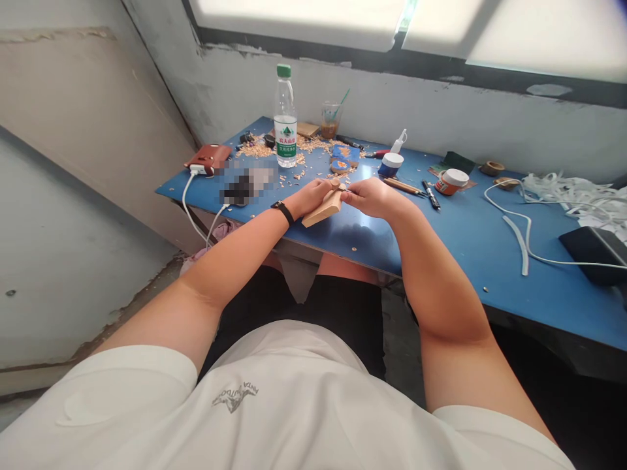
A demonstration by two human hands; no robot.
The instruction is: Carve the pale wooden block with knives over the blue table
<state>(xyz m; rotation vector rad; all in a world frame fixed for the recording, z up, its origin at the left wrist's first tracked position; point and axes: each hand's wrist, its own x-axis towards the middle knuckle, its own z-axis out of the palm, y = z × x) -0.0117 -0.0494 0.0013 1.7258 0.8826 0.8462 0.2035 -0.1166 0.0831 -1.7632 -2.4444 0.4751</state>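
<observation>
A pale wooden block [323, 211] is tilted at the front edge of the blue table, with my left hand [312, 196] closed around its far left side. My right hand [368, 196] is at the block's far right end, its fingers closed on a thin carving tool. Only a short dark bit of the tool shows between the fingers and the wood, so its full shape is hidden. Just beyond my hands lie blue painted pieces with orange patterns [345, 155] and scattered wood shavings [258, 149].
A water bottle [285, 124] stands behind my left hand, with a plastic cup [331, 121] farther back. A blue-labelled jar [390, 165], an orange jar [451, 182] and a marker [431, 195] are to the right. White cables [528, 228] and a black box [595, 254] lie farther right.
</observation>
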